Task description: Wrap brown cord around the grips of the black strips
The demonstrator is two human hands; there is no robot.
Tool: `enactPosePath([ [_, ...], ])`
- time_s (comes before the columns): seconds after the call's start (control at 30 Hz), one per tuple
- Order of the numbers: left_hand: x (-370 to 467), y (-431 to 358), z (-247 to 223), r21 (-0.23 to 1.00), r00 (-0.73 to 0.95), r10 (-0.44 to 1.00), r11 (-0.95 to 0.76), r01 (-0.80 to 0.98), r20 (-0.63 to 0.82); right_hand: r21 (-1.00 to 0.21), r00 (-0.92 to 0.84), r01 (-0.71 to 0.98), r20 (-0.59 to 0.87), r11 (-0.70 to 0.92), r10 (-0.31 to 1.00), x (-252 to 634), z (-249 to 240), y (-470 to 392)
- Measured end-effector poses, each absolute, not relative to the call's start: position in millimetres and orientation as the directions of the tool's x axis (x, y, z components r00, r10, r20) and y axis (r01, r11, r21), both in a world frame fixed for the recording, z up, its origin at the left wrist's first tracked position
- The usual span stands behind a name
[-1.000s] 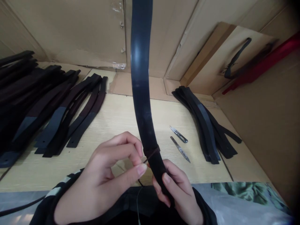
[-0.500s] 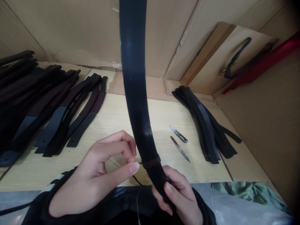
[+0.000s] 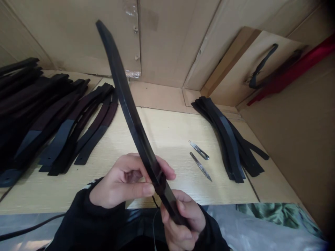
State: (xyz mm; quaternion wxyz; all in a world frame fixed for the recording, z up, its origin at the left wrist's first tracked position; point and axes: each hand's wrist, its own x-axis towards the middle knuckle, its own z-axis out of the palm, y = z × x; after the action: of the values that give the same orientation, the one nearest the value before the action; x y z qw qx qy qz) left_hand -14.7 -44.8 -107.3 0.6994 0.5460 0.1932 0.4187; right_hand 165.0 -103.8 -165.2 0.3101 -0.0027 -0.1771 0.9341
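A long, curved black strip (image 3: pixel 131 116), resembling a bow limb, is held slanting upward with its narrow edge mostly toward me. My right hand (image 3: pixel 184 219) grips its lower end, fingers wrapped around it. Just above, my left hand (image 3: pixel 120 183) closes on the strip, thumb on the near side and fingers passing behind. Between the two hands a dark cord band (image 3: pixel 160 184) encircles the strip. A loose piece of thin dark cord (image 3: pixel 155 201) hangs below my left thumb. To the right on the table lie thread snips (image 3: pixel 199 150) and a pointed metal blade (image 3: pixel 201 167).
Several dark curved strips (image 3: pixel 62 120) are piled on the left of the table (image 3: pixel 172 122). Another bundle of black strips (image 3: pixel 222 134) lies at right. Cardboard walls (image 3: pixel 167 45) stand behind, and green cloth (image 3: pixel 269 214) sits below the front edge at right.
The strip has turned from its broad face to its edge, and its top has swung left and down into view. My left hand went from pinching the cord beside it to gripping around it.
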Motion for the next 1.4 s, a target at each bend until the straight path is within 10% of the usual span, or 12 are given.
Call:
enactPosePath([
  [0.1, -12.4, -47.3, -106.6, 0.913, 0.525, 0.832, 0.06, -0.403, 0.177, -0.329, -0.819, -0.571, 0.155, -0.753, 0.553, 163.3, -170.9, -100.7],
  [0.2, -14.4, -49.9, -103.4, 0.93, 0.454, 0.885, 0.078, -0.359, 0.101, -0.656, -0.736, -0.526, 0.032, -0.541, 0.676, 166.2, -163.5, -97.5],
  [0.3, -16.3, -50.4, -100.1, 0.98, 0.4, 0.914, 0.017, -0.198, 0.065, -0.986, -0.418, -0.085, -0.096, -0.144, 0.903, 168.7, -147.3, -96.3],
  [0.43, -14.9, -47.9, -97.7, 0.998, 0.33, 0.942, -0.053, -0.039, 0.063, -0.957, -0.207, 0.289, -0.037, 0.025, 0.978, 165.8, -137.4, -101.7],
  [1.03, -27.2, -44.8, -90.8, 0.967, 0.434, 0.895, -0.194, 0.165, 0.105, -0.912, -0.35, -0.346, -0.094, -0.222, 0.932, 157.7, -145.9, -111.2],
  [1.4, -31.6, -47.6, -87.3, 0.956, 0.465, 0.882, -0.197, 0.218, 0.076, -0.952, -0.345, -0.257, -0.071, -0.167, 0.936, 161.4, -145.1, -106.4],
])
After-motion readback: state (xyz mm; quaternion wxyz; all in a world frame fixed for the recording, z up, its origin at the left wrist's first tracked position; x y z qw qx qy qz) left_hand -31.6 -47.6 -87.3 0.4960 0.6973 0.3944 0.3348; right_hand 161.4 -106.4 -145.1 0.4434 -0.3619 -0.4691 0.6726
